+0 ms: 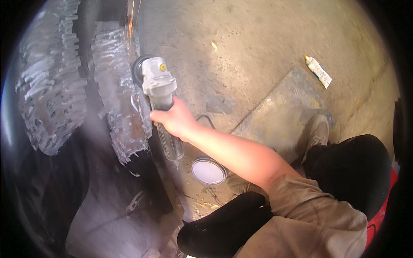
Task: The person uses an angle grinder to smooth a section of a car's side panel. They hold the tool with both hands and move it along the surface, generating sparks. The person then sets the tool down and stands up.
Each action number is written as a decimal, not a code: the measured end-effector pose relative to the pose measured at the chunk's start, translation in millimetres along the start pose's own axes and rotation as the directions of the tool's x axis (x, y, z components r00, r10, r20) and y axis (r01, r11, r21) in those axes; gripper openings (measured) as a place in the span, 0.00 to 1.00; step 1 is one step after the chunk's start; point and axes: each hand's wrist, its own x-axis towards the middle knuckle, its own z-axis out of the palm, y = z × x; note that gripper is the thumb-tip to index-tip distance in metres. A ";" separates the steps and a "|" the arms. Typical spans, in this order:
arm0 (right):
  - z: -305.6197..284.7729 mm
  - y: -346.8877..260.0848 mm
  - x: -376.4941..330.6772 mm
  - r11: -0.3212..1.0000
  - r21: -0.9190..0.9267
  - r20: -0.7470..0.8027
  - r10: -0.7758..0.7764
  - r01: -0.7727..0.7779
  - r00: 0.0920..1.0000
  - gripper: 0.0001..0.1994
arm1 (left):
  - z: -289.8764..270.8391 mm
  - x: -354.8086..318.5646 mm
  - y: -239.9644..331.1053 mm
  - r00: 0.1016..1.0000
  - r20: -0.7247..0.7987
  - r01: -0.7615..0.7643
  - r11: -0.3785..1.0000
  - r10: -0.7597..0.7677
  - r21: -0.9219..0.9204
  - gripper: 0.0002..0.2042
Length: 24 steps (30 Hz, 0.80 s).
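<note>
My right hand (176, 120) is closed round the body of a grey angle grinder (158, 79), with the thumb laid across its near side. The grinder's round dark disc (140, 69) meets the edge of a black panel (103, 163), and orange sparks (130, 26) fly up from there. Rough grey smeared patches (114, 73) coat the panel, streaked and shiny in places. Whether the disc presses flat or on its rim cannot be made out. My left hand is out of view.
Below the grinder's tail stands a round container with a pale top (209, 171). A flat worn sheet (279, 112) lies on the concrete floor, with a white tube with a yellow cap (318, 72) beyond it. My black-clad knees (223, 225) are close by. A dark cord (206, 119) shows behind my forearm.
</note>
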 end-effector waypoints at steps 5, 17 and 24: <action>-5.7 -12.5 5.4 0.993 -0.021 -0.016 0.119 -0.119 0.993 0.17 | -8.5 -8.4 24.3 1.000 -0.012 0.009 1.000 -0.009 -0.015 0.28; -3.0 2.2 16.8 1.000 -0.005 -0.051 -0.017 0.016 0.999 0.19 | -1.1 -1.9 5.5 1.000 -0.011 -0.017 1.000 0.017 -0.014 0.28; -3.7 -19.8 16.6 0.994 0.059 -0.040 0.099 -0.096 0.994 0.18 | 1.0 -3.8 6.1 1.000 -0.011 -0.013 1.000 0.013 -0.002 0.28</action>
